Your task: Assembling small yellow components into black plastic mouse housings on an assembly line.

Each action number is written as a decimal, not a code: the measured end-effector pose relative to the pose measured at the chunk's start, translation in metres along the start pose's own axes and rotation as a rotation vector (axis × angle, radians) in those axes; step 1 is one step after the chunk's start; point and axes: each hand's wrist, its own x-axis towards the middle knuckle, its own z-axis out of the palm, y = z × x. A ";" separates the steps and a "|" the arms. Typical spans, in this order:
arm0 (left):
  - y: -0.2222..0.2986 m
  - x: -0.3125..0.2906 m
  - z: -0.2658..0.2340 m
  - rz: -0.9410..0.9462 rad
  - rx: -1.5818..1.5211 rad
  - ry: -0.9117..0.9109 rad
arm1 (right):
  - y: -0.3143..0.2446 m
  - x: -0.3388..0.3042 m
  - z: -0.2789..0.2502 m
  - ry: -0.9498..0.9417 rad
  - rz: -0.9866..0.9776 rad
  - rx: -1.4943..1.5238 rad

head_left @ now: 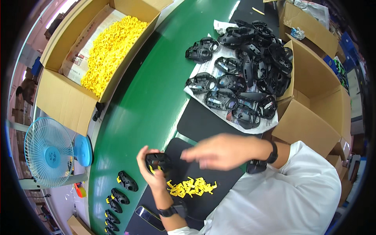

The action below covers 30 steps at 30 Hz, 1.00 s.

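My left hand (152, 174) is wrapped round a black oval plastic housing (158, 161), which looks like a computer mouse shell. A bit of yellow shows at the housing by my thumb. To its right my right hand (219, 152) hovers over the black mat, fingers stretched out toward the housing and somewhat blurred; I see nothing in them. Just below both hands lies a small pile of yellow plastic clips (192, 187) on the mat (231, 176).
Many black housings (244, 70) are heaped on newspaper at the far right, beside open cardboard boxes (313, 98). A carton (88, 113) holds yellow clips (113, 51). Housings with yellow tabs (127, 181) line the green surface (129, 129). A blue fan (51, 156) and phone (149, 217) are at left.
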 end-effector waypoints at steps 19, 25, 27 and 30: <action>0.001 -0.010 -0.049 -0.027 0.003 0.133 | 0.006 0.016 -0.059 0.533 0.279 -0.196; 0.030 -0.073 0.024 -0.342 -0.855 -0.305 | 0.015 0.002 0.041 -0.249 0.329 1.097; 0.017 -0.100 0.021 -0.106 -0.876 -0.255 | 0.028 0.002 0.073 -0.299 0.446 1.178; -0.015 -0.138 -0.002 0.020 -0.792 -0.095 | 0.018 0.020 0.073 -0.337 0.367 0.135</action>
